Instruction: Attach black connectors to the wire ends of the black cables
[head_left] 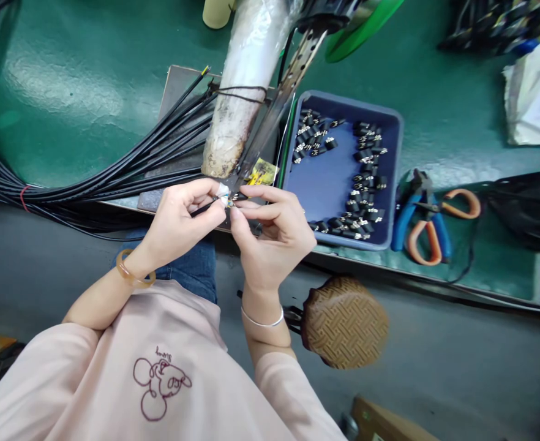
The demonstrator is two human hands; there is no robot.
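My left hand (182, 214) is closed in a pinch on the end of a black cable (201, 209), with white wrapping on a fingertip. Thin coloured wires show at the cable's tip. Close against it, my right hand (277, 236) pinches a small dark piece with metal parts, probably a connector (239, 196), though the fingers cover much of it. Just above both hands hangs the perforated metal barrel of a soldering iron (292, 73). A blue tray (329, 159) holding many black connectors (364, 184) stands beside my right hand.
A bundle of black cables (90, 193) runs leftward, tied with a red band. Behind the hands rises a plastic-wrapped tube (247, 67). Blue-handled pliers (405, 220) and orange-handled scissors (423, 242) lie right of the tray. A stool (348, 321) stands below the table edge.
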